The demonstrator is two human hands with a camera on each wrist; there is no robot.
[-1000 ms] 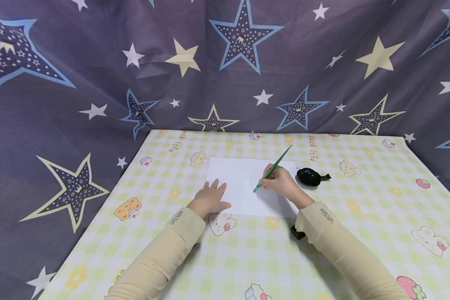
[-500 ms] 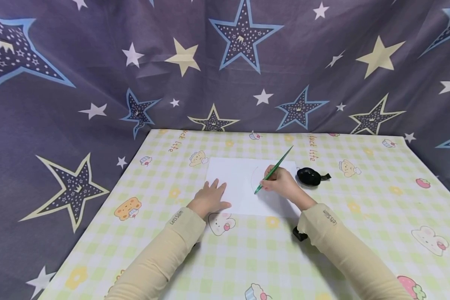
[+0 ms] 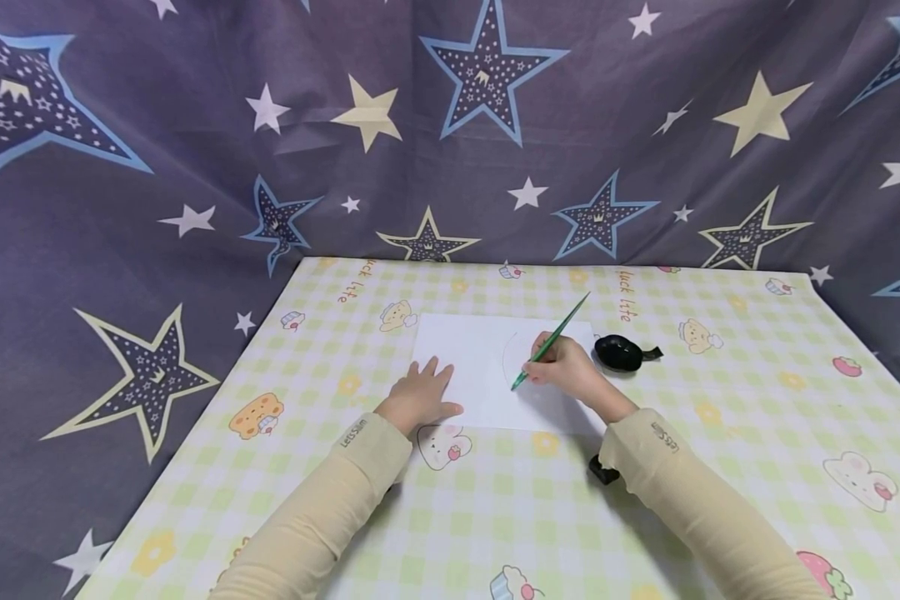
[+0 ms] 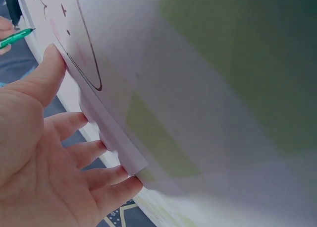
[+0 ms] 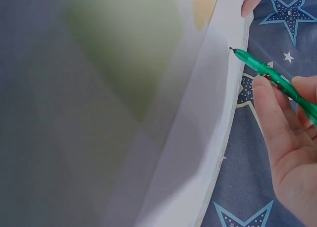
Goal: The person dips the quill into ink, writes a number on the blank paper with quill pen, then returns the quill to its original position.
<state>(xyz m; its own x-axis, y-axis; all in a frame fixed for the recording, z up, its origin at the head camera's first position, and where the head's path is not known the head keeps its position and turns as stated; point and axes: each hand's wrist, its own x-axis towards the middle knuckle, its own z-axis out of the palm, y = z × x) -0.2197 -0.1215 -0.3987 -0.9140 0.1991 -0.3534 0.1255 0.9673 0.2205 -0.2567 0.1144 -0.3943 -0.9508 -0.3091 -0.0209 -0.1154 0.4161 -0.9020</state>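
Observation:
A white sheet of paper (image 3: 480,408) lies on the table, bearing a thin curved line near its middle. With fingers spread, my left hand (image 3: 418,395) rests on the sheet's left edge; the left wrist view shows its fingertips (image 4: 130,185) along the paper's border. My right hand (image 3: 566,368) pinches a slender green pen (image 3: 562,325) between thumb and fingers. The pen slants up to the right, its tip at the lower end of the curve. In the right wrist view the dark tip of the green pen (image 5: 255,63) meets the paper.
A glossy black oval object (image 3: 618,353) with a short tab sits just right of the paper. Another small black item (image 3: 603,471) is partly covered by the right sleeve. A checked, cartoon-printed cloth (image 3: 757,417) covers the table; a starry curtain (image 3: 450,183) hangs behind it.
My right hand and the pen have shifted slightly down and to the right, and the curved line extends a little further. The left hand has stayed in place.

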